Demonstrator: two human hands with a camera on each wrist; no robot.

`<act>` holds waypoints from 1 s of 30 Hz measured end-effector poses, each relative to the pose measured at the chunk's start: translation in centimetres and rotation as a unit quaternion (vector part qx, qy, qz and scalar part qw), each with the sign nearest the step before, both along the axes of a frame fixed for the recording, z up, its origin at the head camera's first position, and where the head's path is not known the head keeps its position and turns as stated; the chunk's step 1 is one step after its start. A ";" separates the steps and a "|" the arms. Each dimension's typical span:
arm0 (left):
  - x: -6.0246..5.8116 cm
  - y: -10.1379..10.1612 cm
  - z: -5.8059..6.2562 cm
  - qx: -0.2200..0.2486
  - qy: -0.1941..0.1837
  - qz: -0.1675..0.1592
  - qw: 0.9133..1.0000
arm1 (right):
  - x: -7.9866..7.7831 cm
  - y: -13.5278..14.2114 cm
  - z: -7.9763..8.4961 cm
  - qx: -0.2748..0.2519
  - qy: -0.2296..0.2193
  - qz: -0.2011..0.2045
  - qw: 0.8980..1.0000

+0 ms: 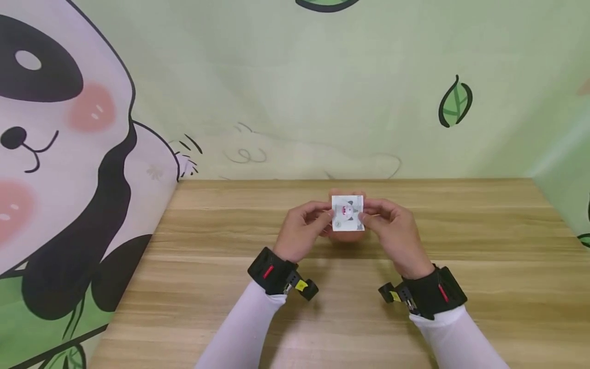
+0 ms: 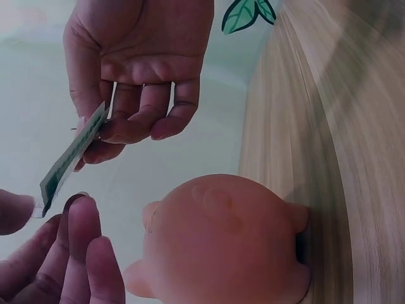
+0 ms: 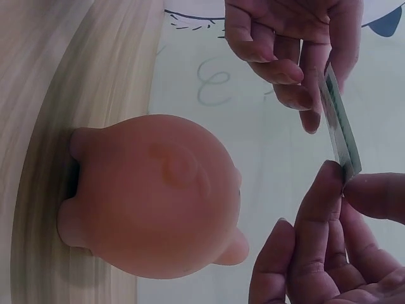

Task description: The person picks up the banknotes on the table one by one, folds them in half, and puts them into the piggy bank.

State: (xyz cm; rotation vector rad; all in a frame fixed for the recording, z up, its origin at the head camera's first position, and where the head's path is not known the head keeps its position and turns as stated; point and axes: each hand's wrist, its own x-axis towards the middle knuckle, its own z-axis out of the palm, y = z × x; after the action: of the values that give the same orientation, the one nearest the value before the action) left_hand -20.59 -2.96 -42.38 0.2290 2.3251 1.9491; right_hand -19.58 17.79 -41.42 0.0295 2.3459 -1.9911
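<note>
A thin white square (image 1: pixel 348 213), printed with a cartoon animal face, is held up between both hands. My left hand (image 1: pixel 298 231) pinches its left edge with thumb and fingers, while my right hand (image 1: pixel 397 237) pinches the right edge. Seen edge-on in the left wrist view, the square (image 2: pixel 73 155) is flat, with a greenish face. Beneath and behind it, a pink piggy bank (image 3: pixel 155 196) stands on the table, its curly tail facing the wrist cameras. From the head, the square and fingers hide most of the pig (image 1: pixel 348 237).
The wood-grain table (image 1: pixel 221 307) ends at the back against a pale green backdrop (image 1: pixel 286 92) printed with leaves. A large printed panda (image 1: pixel 60 154) covers the left side. Black bands with small cameras circle both wrists.
</note>
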 end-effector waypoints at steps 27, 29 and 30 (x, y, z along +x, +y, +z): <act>-0.1 0.0 0.0 0.026 0.008 -0.011 1.000 | -0.3 0.1 0.1 -0.027 0.000 0.005 1.000; -0.1 0.0 0.0 0.026 0.012 -0.011 1.000 | -0.3 0.1 0.1 -0.029 0.002 0.007 1.000; -0.1 0.0 0.0 0.027 0.014 -0.010 0.999 | -0.3 0.1 0.1 -0.031 0.002 0.008 0.999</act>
State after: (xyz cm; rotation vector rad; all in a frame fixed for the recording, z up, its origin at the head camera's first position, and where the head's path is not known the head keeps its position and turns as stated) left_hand -20.69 -2.97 -42.43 0.2853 2.2801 2.0126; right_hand -19.90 17.87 -41.36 0.0017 2.2777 -2.0572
